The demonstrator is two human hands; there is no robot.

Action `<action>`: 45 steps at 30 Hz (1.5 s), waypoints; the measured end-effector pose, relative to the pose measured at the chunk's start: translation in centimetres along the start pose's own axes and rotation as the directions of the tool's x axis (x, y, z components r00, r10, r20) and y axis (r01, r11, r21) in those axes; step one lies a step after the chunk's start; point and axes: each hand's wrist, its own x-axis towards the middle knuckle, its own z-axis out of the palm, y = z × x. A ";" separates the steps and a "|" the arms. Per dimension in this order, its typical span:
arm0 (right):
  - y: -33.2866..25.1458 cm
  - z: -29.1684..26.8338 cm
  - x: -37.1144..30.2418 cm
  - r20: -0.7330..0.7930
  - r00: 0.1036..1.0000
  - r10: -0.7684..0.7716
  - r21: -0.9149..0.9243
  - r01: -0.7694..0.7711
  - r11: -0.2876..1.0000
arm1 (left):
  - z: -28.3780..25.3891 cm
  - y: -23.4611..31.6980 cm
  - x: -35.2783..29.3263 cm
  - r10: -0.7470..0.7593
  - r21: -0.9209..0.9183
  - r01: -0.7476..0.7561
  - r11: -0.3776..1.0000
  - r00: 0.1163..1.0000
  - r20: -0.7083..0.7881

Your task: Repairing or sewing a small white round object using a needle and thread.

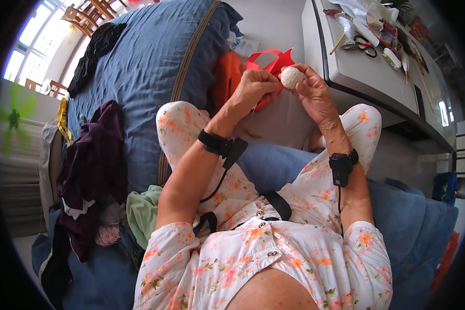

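Observation:
My right hand (316, 97) grips a small cream-white ball (291, 78) with a rough surface, perhaps wound thread, between thumb and fingers. Close by on its left, my left hand (256, 89) is closed in a pinch. A thin pale strand seems to hang below that hand, but what its fingertips hold is too small to make out. Just beyond both hands lies a red bag (228, 72) with a bright red ribbon-like strap (268, 58). Both hands are raised over the gap between my knees.
A white table (354, 67) at the right bears black-handled scissors (366, 47), sticks and other small items. The blue-covered bed or sofa (144, 62) fills the left. Dark purple clothing (95, 150) and a light green cloth (143, 209) lie beside me. A green fan (14, 118) stands far left.

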 end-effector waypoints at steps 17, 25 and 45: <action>0.7 0.0 -0.5 0.096 0.982 0.162 -0.656 -0.060 0.752 | -1.5 0.0 0.6 0.028 -0.310 -0.014 0.951 0.999 0.043; -1.0 1.6 -0.8 0.069 0.966 0.249 -0.371 -0.206 0.905 | -1.6 0.2 0.3 0.077 -0.048 -0.078 0.996 0.997 -0.029; 0.5 -0.6 -0.2 -0.089 0.994 -0.057 -0.617 -0.010 0.787 | -0.1 1.2 -0.6 0.052 -0.176 -0.031 0.984 0.992 0.114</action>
